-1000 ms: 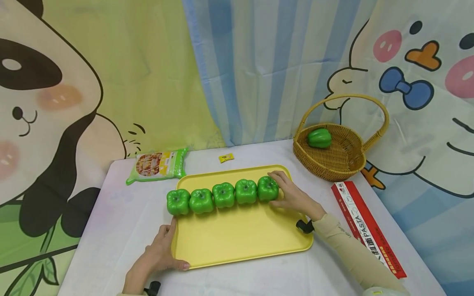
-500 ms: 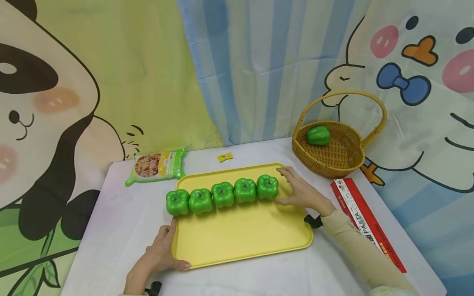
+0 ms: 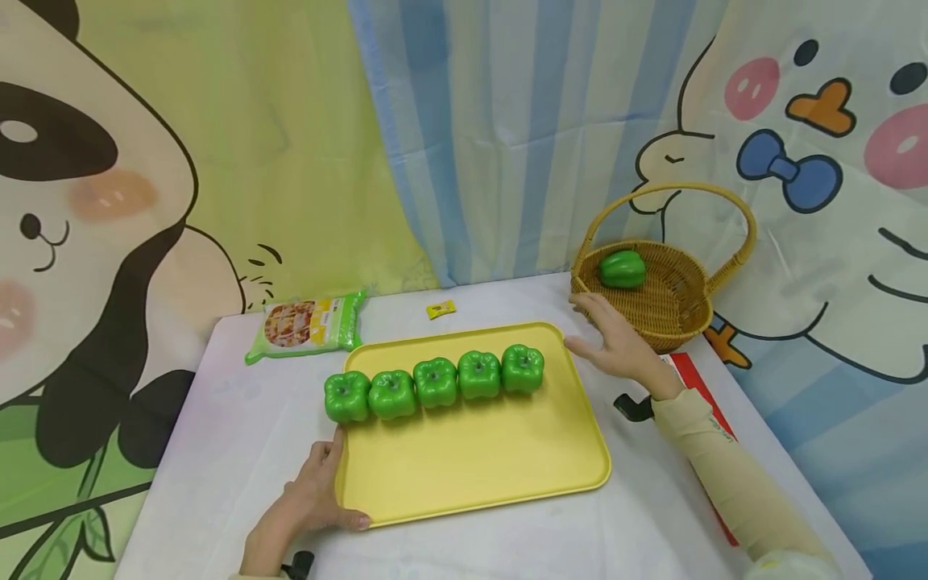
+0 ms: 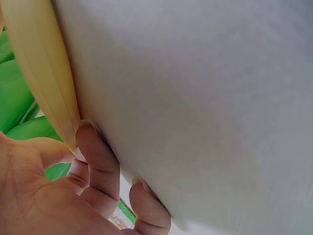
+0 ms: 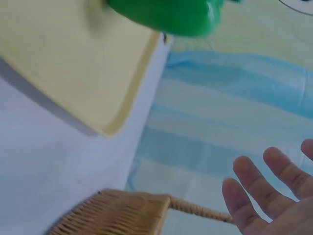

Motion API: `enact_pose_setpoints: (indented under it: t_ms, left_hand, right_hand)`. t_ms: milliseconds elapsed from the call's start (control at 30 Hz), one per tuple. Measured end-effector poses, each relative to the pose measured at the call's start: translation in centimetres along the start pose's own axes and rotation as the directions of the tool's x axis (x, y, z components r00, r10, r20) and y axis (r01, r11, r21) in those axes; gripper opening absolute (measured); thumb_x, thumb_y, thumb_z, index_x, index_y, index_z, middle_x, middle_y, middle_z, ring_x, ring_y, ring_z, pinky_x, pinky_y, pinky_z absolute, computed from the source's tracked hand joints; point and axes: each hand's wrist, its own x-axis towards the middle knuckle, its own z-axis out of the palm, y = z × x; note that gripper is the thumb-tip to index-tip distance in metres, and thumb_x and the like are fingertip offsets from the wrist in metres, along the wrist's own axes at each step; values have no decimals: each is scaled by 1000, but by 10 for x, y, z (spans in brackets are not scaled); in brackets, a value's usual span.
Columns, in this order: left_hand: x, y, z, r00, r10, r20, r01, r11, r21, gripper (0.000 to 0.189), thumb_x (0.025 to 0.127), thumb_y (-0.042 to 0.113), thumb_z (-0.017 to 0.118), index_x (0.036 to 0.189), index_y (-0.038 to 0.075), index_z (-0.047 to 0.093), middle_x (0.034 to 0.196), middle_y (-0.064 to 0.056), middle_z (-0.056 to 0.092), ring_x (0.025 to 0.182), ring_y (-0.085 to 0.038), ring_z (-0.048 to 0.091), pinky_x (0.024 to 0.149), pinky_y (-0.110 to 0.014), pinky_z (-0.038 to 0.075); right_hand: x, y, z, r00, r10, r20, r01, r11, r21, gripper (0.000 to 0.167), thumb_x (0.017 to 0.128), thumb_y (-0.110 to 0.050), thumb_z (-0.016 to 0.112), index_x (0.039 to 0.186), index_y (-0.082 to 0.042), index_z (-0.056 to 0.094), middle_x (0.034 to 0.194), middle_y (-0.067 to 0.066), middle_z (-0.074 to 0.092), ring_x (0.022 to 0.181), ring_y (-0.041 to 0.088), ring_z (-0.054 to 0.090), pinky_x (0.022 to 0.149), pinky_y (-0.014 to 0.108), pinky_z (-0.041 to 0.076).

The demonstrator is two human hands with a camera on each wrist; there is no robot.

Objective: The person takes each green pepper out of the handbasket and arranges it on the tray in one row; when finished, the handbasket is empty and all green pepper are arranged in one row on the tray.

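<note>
Several green bell peppers (image 3: 437, 383) stand in a slanting row along the far side of a yellow tray (image 3: 478, 459); the leftmost overlaps the tray's left rim. My left hand (image 3: 308, 493) holds the tray's near left corner, thumb at the front edge and index finger along the left edge. In the left wrist view, curled fingertips meet the tray's rim (image 4: 49, 73) and the white cloth. My right hand (image 3: 616, 342) holds nothing, fingers spread, between the tray and a wicker basket (image 3: 670, 314). Inside the basket lies one more green bell pepper (image 3: 622, 269).
A green and yellow food packet (image 3: 308, 325) lies at the back left, with a small yellow wrapped piece (image 3: 441, 309) to its right. Under my right forearm is a red pasta box (image 3: 698, 387), partly hidden. A printed curtain (image 3: 500, 145) hangs behind the table.
My right hand has left the rightmost bell pepper and moved right and away from me to the basket's near side. The left hand and the pepper row keep their places.
</note>
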Motion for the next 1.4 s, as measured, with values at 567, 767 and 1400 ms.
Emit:
enact_pose_setpoints:
  t_ms: [567,767,1400]
  left_hand:
    - [2,-6,6,1000,-11,8,11,1000,-22,163,42,66,92,161,4,0,144,-24,37,132,-43,47,87,-81,38]
    - [2,-7,8,1000,-18,5,18,1000,-22,161,43,65,93,162,6,1,145,-22,36,131,-41,48,87,-80,40]
    - [3,-5,5,1000,-20,2,20,1000,-18,158,45,63,93,162,6,3,143,-21,39,129,-39,48,85,-79,40]
  right_hand:
    - [26,39,-42,974,111,-195,-102,993,56,52,100,-26,61,147,-7,47,135,18,52,114,35,57,90,54,49]
    - [34,51,-46,975,139,-176,-135,990,37,55,100,-29,61,147,-5,46,139,22,49,115,42,54,91,59,48]
    - [60,90,-57,939,319,-125,-322,947,-8,73,99,-48,57,154,-3,36,148,27,41,133,47,41,107,67,33]
